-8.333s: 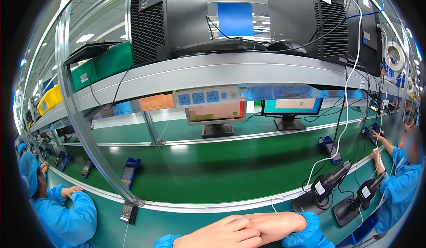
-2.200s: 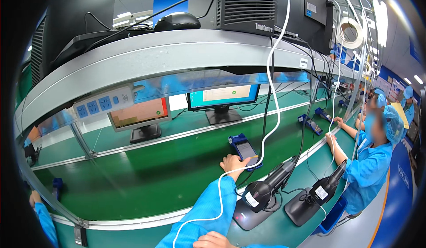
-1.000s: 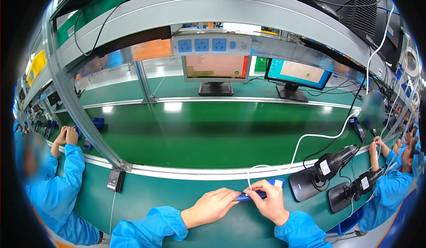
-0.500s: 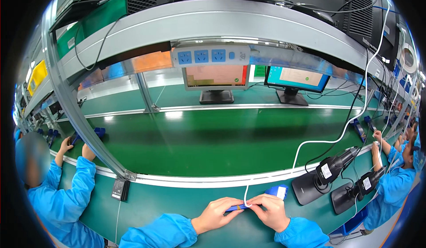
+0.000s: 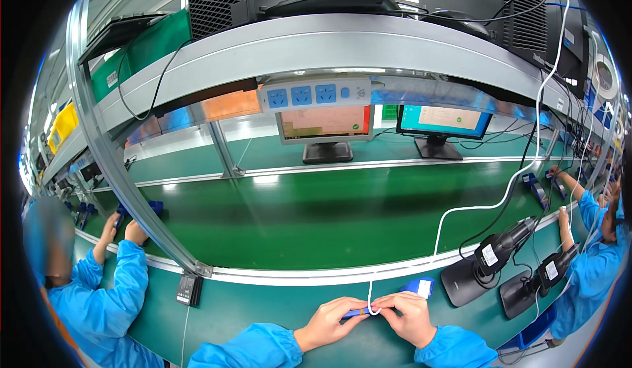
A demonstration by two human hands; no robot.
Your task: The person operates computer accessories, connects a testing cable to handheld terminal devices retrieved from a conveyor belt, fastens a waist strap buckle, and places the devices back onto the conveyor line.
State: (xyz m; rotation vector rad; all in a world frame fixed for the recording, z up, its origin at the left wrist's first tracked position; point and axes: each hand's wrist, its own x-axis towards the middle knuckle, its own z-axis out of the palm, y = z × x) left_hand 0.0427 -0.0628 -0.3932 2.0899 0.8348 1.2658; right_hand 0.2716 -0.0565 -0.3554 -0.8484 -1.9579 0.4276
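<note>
Low in the middle of the view, my left hand (image 5: 328, 324) is closed around a slim blue device (image 5: 355, 313), thumb below and fingers on top. Close on its right, my right hand (image 5: 411, 319) is closed in a pinch at the end of a white cable (image 5: 370, 295), which curls against the device. Whether the plug sits in the device is hidden by the fingers. Just beyond my right hand shows a blue piece with a white label (image 5: 422, 288); I cannot tell if it belongs to the same device.
Two black scanners on stands (image 5: 484, 266) (image 5: 541, 281) occupy the right side. A black box-shaped pack (image 5: 189, 289) lies left. Past the white rail (image 5: 289, 276) runs a green belt (image 5: 316, 223). A metal shelf (image 5: 342, 42) with a socket strip crosses above. Co-workers in blue sit on both sides.
The whole view has shifted slightly, scene sliding down and right. Both hands keep their hold on device and cable. The right co-worker's arm now reaches farther over the belt.
</note>
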